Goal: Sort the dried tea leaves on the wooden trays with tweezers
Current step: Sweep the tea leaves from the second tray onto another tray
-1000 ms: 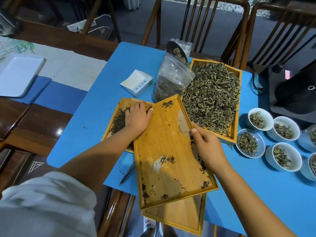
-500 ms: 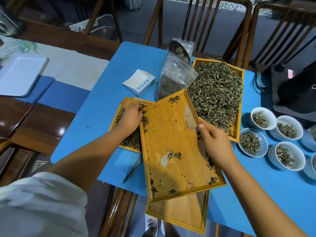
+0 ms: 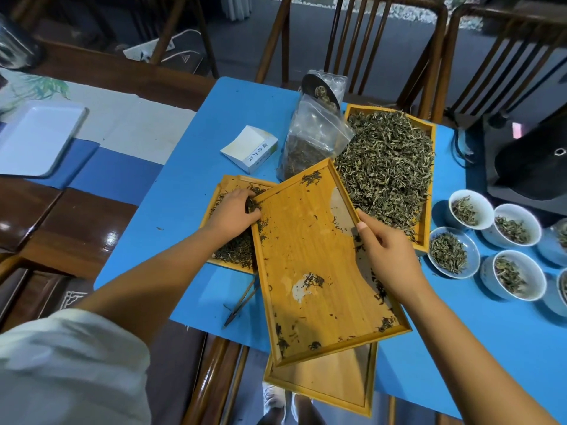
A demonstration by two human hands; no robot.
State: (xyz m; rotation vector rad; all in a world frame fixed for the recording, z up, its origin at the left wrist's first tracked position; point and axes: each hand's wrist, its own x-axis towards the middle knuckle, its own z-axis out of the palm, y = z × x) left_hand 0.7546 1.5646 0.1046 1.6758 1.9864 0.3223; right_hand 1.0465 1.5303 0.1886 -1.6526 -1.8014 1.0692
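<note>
A nearly bare wooden tray (image 3: 310, 256) with a few dark leaf scraps is held tilted above the blue table. My right hand (image 3: 388, 256) grips its right rim. My left hand (image 3: 234, 210) grips its left rim, fingers curled under the edge among dark tea leaves. Below it on the left lies a wooden tray of dark leaves (image 3: 233, 250). A third wooden tray (image 3: 325, 384) pokes out underneath at the near table edge. A fourth tray heaped with greenish dried leaves (image 3: 389, 167) stands behind. Tweezers (image 3: 242, 302) lie on the table left of the lifted tray.
Several white bowls of tea leaves (image 3: 509, 250) stand at the right. A clear plastic bag of tea (image 3: 310, 139) and a small white box (image 3: 250, 148) sit at the back. A black device (image 3: 534, 161) is far right. Wooden chairs (image 3: 362, 41) stand behind the blue table (image 3: 171, 204).
The lifted tray has swung right, uncovering more of the dark-leaf tray. My left hand slid from on top of the leaves to the tray's left rim.
</note>
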